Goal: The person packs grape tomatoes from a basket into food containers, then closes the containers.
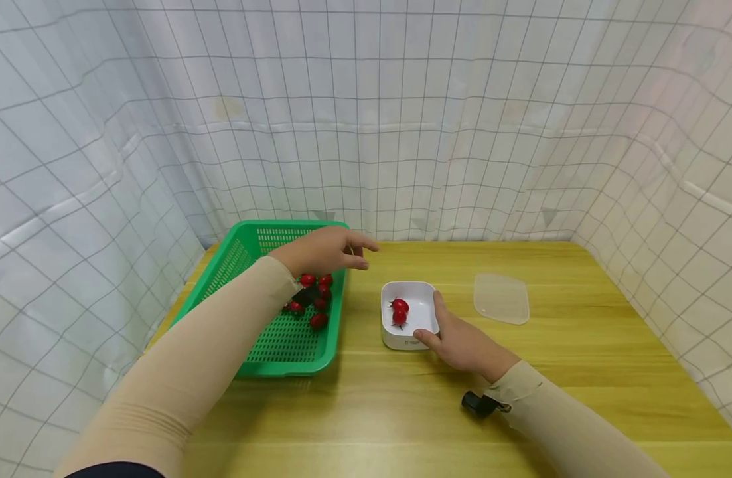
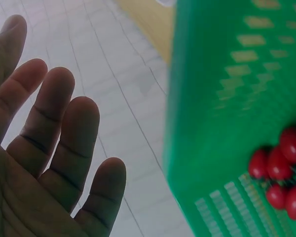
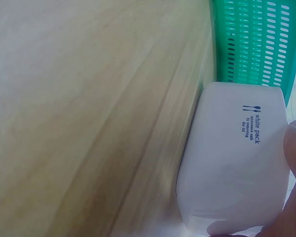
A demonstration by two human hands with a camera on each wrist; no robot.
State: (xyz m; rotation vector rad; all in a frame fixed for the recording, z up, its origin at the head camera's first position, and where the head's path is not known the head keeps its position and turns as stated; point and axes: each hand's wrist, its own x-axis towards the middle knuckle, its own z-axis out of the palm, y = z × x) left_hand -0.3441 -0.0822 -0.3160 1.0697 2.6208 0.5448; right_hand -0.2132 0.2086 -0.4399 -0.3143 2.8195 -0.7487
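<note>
My left arm slants up from the near left of the wooden table, passing above the green plastic basket, so that my left hand hangs over the far part of the basket's right rim, fingers pointing rightward; my right arm comes in from the near right, its hand lying at the right side of the white plastic box.

My left hand is loosely open, thumb apart from the fingers, the fingers a little bent; it has hold of nothing, and the left wrist view shows its fingers well apart from the basket wall; my right hand grips the box, thumb over the near right corner of the rim, fingers along the right wall.

The box stands upright, nearer to me than my left hand and to its right; two cherry tomatoes lie close together in its left half, across from my right thumb; its near wall carries dark print reading "white pack", legible in the right wrist view; the basket stands at the table's left side, and more cherry tomatoes lie in it along its right wall, some beneath my left wrist; a translucent lid lies flat beyond my right hand, toward the table's far edge.
</note>
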